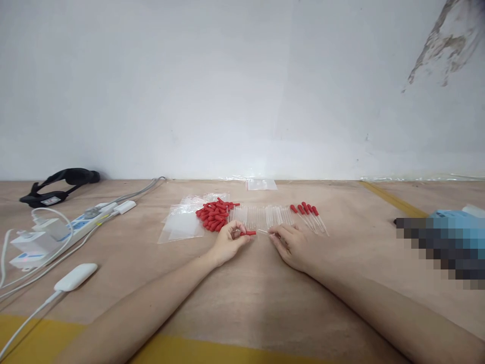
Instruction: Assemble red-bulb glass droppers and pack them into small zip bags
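Note:
Between the fingers of my left hand (pixel 230 241) is a red rubber dropper bulb (pixel 249 233), its end pointing right. My right hand (pixel 290 245) pinches a thin clear glass tube (pixel 263 231), whose tip points left toward the bulb; a small gap lies between them. Behind my left hand is a heap of red rubber bulbs (pixel 214 214). A row of clear glass tubes (pixel 265 216) lies just beyond both hands. To the right of that row, several droppers (pixel 308 215) lie side by side, each a glass tube with a red bulb on it.
Clear plastic bags (pixel 184 222) lie left of the heap, and another bag (pixel 261 185) sits by the wall. At left are a power strip (pixel 81 225) with plugs and cables, a white device (pixel 76 277) and a black strap (pixel 60 184). A blue object (pixel 458 227) is at right, partly pixelated.

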`<move>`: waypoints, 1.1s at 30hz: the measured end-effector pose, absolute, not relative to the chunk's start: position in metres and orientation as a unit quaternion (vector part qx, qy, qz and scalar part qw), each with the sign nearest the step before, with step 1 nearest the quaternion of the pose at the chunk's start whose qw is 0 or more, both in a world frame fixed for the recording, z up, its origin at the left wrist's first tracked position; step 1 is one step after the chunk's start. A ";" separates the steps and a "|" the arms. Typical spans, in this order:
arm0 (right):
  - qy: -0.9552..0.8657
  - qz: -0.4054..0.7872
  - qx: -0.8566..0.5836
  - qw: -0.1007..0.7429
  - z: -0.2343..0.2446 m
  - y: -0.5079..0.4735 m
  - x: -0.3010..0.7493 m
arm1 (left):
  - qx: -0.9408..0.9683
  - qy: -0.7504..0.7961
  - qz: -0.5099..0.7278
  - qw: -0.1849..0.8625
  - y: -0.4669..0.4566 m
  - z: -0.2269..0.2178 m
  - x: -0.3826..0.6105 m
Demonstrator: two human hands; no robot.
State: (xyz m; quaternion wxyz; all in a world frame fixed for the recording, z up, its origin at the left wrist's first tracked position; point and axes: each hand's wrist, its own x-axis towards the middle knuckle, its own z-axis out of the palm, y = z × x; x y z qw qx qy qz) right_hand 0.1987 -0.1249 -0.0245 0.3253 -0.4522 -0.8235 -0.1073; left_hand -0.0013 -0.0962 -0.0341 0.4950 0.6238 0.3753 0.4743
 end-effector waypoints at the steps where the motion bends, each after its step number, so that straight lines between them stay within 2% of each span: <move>1: -0.823 -0.111 -0.453 0.326 -0.024 -0.125 0.199 | 0.621 0.374 0.474 0.500 -0.096 -0.035 -0.001; 9: -0.830 -0.111 -0.450 0.311 -0.020 -0.128 0.198 | 0.660 0.378 0.482 0.435 -0.097 -0.036 0.000; 16: -0.839 -0.095 -0.444 0.299 -0.032 -0.121 0.204 | 0.721 0.385 0.415 0.399 -0.099 -0.043 0.001; 26: -0.886 -0.011 -0.368 0.282 -0.031 -0.114 0.207 | 0.785 0.385 0.397 0.279 -0.102 -0.041 -0.002; 33: -0.896 -0.037 -0.350 0.270 -0.027 -0.111 0.210 | 0.834 0.372 0.357 0.199 -0.108 -0.035 -0.002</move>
